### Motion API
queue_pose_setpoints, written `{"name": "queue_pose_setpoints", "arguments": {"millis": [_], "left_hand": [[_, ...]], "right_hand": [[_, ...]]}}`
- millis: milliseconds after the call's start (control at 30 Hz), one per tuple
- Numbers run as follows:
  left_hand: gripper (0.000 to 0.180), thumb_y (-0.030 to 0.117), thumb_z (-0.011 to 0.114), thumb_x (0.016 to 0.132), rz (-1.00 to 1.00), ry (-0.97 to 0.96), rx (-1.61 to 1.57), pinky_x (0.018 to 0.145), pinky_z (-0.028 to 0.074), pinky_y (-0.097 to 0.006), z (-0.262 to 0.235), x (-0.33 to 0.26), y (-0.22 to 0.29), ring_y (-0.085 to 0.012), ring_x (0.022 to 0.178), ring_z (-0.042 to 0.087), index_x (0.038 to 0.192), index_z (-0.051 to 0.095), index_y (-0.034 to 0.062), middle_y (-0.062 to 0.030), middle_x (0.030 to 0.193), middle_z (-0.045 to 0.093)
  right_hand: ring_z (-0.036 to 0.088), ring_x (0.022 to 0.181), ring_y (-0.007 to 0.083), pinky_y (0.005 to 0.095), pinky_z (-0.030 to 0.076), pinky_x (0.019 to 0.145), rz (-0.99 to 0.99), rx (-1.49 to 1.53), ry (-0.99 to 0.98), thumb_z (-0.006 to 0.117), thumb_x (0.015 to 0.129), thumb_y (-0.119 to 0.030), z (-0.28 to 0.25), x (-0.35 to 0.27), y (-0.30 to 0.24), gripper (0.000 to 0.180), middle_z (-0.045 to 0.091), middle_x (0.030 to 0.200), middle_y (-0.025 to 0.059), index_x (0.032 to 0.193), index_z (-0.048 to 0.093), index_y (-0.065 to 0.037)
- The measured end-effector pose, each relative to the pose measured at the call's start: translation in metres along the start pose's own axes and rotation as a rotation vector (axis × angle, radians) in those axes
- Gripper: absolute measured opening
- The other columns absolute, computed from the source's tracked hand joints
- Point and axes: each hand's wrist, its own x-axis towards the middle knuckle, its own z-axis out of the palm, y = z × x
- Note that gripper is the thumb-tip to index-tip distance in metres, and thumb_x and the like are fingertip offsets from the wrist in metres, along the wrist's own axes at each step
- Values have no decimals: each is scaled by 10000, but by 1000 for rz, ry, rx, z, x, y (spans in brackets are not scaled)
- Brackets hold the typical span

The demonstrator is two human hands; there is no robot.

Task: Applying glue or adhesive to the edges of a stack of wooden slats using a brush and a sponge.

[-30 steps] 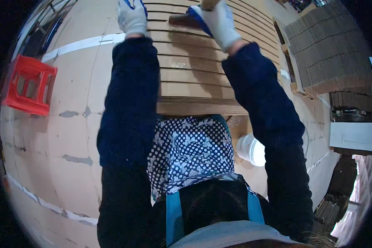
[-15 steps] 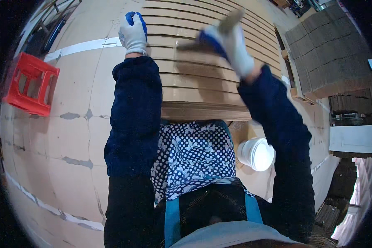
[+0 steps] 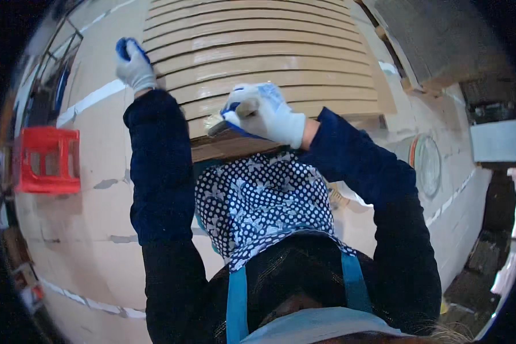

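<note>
A stack of brown cardboard sheets (image 3: 229, 54) lies before me, its upper sheets fanned into overlapping strips. Some strips have shiny streaks. My right hand (image 3: 264, 114), in a white and blue glove, is closed round a flat brush (image 3: 215, 124). The brush is over the stack's near edge, its head pointing left; whether it touches the cardboard I cannot tell. At the stack's left edge is my left hand (image 3: 135, 64), gloved alike, with curled fingers and the thumb folded over. What those fingers hold, if anything, is hidden.
A red plastic stool (image 3: 49, 160) stands on the floor at left. To the right is a round, clear-looking container (image 3: 427, 165). Farther back at right, a tall cardboard stack (image 3: 441, 40) rests on a pallet. My polka-dot apron (image 3: 264, 200) meets the near stack edge.
My right hand has brought the brush nearer to me and to the left. My left hand sits lower and farther left in the picture. The view has shifted; my right arm now mostly covers the white bucket.
</note>
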Motion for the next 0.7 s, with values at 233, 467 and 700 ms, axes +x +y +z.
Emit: {"name": "queue_pose_setpoints", "arguments": {"millis": [233, 467, 700], "left_hand": [[570, 384, 441, 973, 220, -490, -272, 1047, 356, -368, -71, -132, 156, -288, 1178, 520, 1326, 431, -64, -200, 1287, 522], [477, 115, 675, 854, -46, -644, -119, 879, 441, -295, -55, -208, 164, -198, 997, 561, 1255, 472, -44, -131, 1145, 581], [243, 188, 685, 873, 167, -591, 254, 519, 395, -281, 13, -155, 185, -99, 558, 476, 746, 603, -2, -34, 638, 583]], "right_hand": [[649, 808, 341, 404, 496, 722, 139, 160, 120, 650, 780, -352, 1, 4, 3, 293, 665, 828, 150, 933, 675, -104], [585, 973, 315, 402, 479, 842, -8, -180, 625, 676, 784, -297, -125, -50, 121, 394, 604, 1062, 182, 1070, 598, -38], [629, 892, 415, 510, 462, 817, 966, -263, 505, 337, 939, -554, -141, -126, 274, 608, 654, 897, 257, 948, 629, -21]]}}
